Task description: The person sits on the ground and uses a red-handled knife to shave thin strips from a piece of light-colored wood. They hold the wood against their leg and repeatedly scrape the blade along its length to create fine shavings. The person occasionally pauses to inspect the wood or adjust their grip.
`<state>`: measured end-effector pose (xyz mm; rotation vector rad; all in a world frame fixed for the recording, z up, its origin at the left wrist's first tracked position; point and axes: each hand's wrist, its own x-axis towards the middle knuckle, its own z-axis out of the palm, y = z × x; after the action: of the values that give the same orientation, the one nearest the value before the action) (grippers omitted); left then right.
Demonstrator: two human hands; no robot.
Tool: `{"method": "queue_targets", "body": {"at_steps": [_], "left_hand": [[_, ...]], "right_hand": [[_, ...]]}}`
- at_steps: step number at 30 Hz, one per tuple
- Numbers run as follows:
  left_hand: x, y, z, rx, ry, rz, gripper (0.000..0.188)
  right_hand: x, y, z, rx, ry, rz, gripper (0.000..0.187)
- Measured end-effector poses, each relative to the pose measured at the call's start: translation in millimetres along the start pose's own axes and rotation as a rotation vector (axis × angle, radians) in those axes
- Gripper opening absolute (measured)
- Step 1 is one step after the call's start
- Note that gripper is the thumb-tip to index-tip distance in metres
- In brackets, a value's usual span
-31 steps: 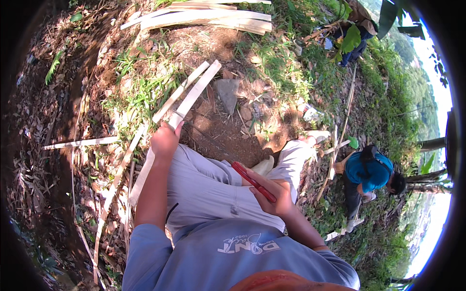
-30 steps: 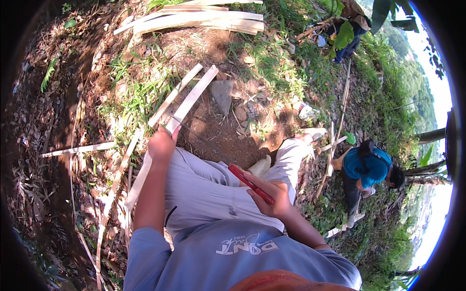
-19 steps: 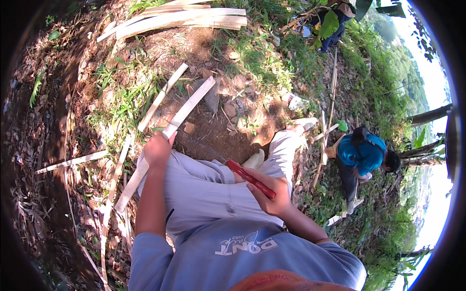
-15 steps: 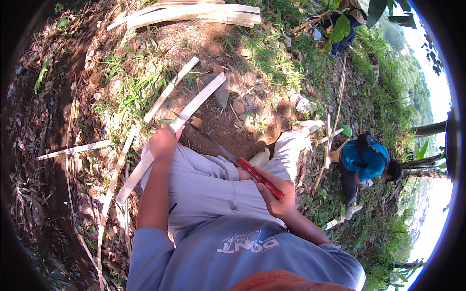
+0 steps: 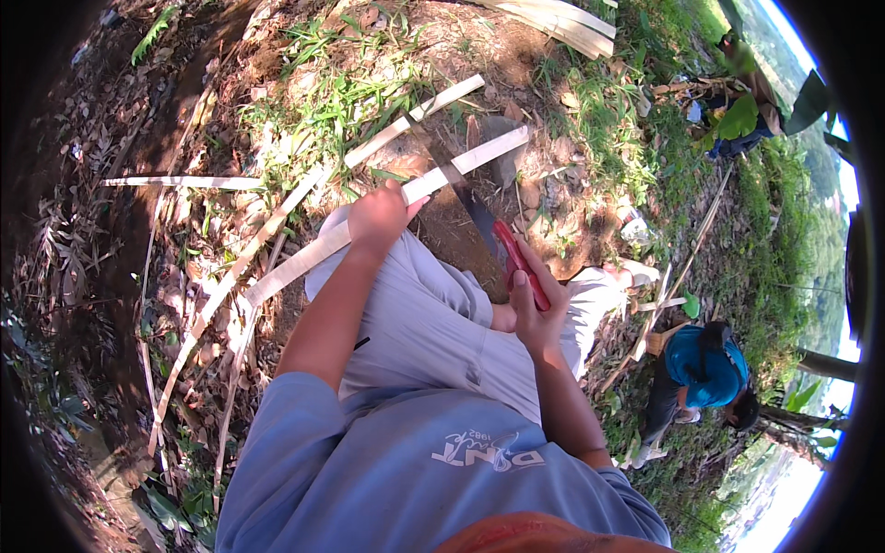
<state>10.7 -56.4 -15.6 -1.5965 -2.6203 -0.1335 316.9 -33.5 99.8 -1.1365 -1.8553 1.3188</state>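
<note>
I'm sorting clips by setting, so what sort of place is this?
Probably a wooded hillside outdoors: patchy grass grows underfoot, tree trunks show toward the picture's right edge, and hazy distant greenery lies beyond.

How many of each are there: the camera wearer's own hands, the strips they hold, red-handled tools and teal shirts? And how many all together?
Own hands: 2, the left hand and right hand
Held pale strip: 1
Red-handled tool: 1
Teal shirt: 1
Total: 5
</note>
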Motion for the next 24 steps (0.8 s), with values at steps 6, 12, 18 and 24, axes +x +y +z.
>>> {"method": "queue_targets", "body": {"at_steps": [6,12,18,24], "left_hand": [[5.9,0.6,-6.7,-0.075,-0.155,-0.036,0.066],[6.5,0.9,-3.5,-0.081,-0.185,-0.007,0.067],[7.5,3.3,-0.4,-0.070,-0.178,-0.016,0.068],[7.0,7.1,-4.0,-0.055,-0.176,-0.008,0.068]], "right_hand": [[-2.8,21.8,18.4,0.022,0.003,-0.028,0.043],[-14.5,7.7,-5.2,-0.169,-0.065,-0.112,0.041],[-32.4,-7.2,-27.5,-0.198,-0.089,-0.031,0.043],[-64.3,-30.4,-48.9,-0.174,-0.063,0.126,0.041]]}}
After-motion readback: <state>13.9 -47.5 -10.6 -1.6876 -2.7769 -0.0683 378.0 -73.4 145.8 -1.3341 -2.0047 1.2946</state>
